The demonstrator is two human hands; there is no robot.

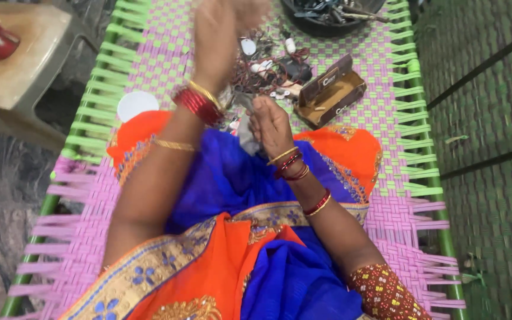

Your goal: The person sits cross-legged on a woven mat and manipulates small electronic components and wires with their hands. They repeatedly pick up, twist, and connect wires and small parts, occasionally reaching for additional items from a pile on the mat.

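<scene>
On the far left a beige plastic chair [22, 62] stands off the cot, something red lying on its seat. A round white lid [136, 105] rests flat on the woven cot [398, 118], whose bands of green and pink plastic strapping cross in a checker pattern. The left hand [223, 26] is raised high and motion-blurred; I cannot tell how far it is open or whether it holds anything. Just below and right of it, the right hand [271, 124] is curled narrow around a small grey-white piece [246, 137] held over the blue and orange cloth on the lap. Beyond lies a tangle of thin wires and small parts [271, 68]. Right of that, a hinged brown box [330, 92] stands open, apparently empty inside. At the top, a dark round bowl [327, 15] holds metal tools.
</scene>
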